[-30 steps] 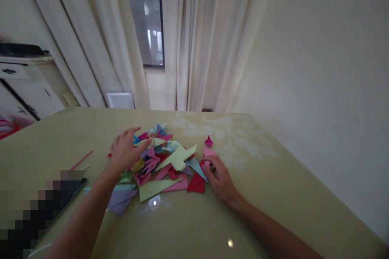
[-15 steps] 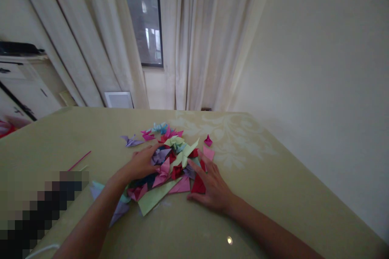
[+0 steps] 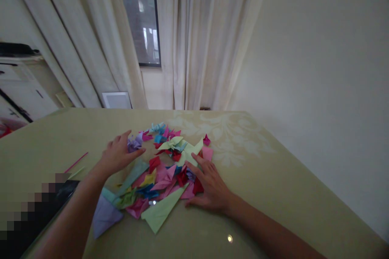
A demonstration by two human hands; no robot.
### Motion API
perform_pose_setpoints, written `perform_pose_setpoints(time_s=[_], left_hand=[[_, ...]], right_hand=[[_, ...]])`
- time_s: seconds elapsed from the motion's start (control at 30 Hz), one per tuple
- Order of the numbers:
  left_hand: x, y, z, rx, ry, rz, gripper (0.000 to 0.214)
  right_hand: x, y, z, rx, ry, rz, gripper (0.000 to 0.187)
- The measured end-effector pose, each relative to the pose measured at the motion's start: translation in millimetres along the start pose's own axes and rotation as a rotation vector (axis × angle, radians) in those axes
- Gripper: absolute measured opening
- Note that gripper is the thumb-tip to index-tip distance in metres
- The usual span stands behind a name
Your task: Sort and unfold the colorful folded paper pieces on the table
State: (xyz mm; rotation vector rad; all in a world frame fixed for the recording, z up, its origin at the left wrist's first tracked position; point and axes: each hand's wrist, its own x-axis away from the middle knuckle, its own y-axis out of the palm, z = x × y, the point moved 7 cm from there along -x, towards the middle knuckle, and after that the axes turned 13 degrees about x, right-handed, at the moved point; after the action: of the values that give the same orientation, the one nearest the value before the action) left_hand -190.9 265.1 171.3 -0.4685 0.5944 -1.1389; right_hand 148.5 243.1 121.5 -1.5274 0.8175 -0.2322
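Folded-paper pieces in many colours, some shaped like origami cranes, lie in a loose heap on the table. My left hand (image 3: 117,154) is at the heap's left side, thumb spread from the fingers, right beside purple folded paper (image 3: 135,142). Whether its fingertips touch that paper I cannot tell. Spread over the right edge of the heap is my right hand (image 3: 211,184), its fingertips against a pale green folded piece (image 3: 190,151) and near red paper (image 3: 198,186). Between the hands lie a pink crane (image 3: 165,178) and a long pale green piece (image 3: 164,210).
A small magenta piece (image 3: 206,139) sits apart at the heap's far right. Left of my left forearm are a thin pink stick (image 3: 75,162) and a dark object (image 3: 68,194), partly blurred out. Curtains (image 3: 206,40) hang behind the table (image 3: 273,178); a wall stands to the right.
My left hand has moved left from the middle of the heap to the purple paper, uncovering yellow, blue and green pieces. My right hand has stayed nearly in place.
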Motion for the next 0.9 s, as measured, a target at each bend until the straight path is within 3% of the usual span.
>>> perform_pose_setpoints(time_s=[0.03,0.1,0.2,0.27,0.4,0.47,0.57,0.67,0.77,0.9], left_hand=[[-0.3,0.7,-8.0,-0.09,-0.026,0.001,0.103],[2.1,17.3,-11.4,-0.123,-0.012,-0.13,0.103],[19.4,60.5,15.5,0.014,0.132,-0.407,0.097],[36.1,87.0,38.6,0.018,0.196,-0.489,0.105],[65.9,128.0,67.8,-0.152,0.223,-0.548,0.127],[71.8,136.0,73.7,-0.23,0.222,-0.529,0.11],[69.4,134.0,81.0,-0.214,0.261,-0.489,0.066],[60.1,121.8,85.3,-0.088,0.265,-0.493,0.046],[50.3,102.5,89.9,0.084,0.258,-0.518,0.044],[36.2,66.0,91.6,0.189,0.264,-0.409,0.061]], right_hand=[[-0.5,-0.6,-0.8,-0.006,-0.007,-0.004,0.116],[-0.9,-1.4,-1.8,-0.023,-0.011,0.001,0.108],[0.1,-2.9,-2.1,-0.038,-0.008,0.042,0.094],[1.7,-4.7,-2.6,-0.033,-0.016,0.082,0.085],[5.3,-11.7,-6.2,-0.029,-0.073,0.171,0.072],[6.6,-15.8,-8.3,-0.035,-0.098,0.203,0.069],[7.9,-21.5,-9.9,-0.033,-0.11,0.236,0.069],[10.4,-26.6,-9.3,-0.036,-0.1,0.287,0.068],[14.9,-30.2,-7.6,-0.039,-0.102,0.37,0.069],[20.5,-32.9,-4.9,0.033,-0.146,0.457,0.07]])
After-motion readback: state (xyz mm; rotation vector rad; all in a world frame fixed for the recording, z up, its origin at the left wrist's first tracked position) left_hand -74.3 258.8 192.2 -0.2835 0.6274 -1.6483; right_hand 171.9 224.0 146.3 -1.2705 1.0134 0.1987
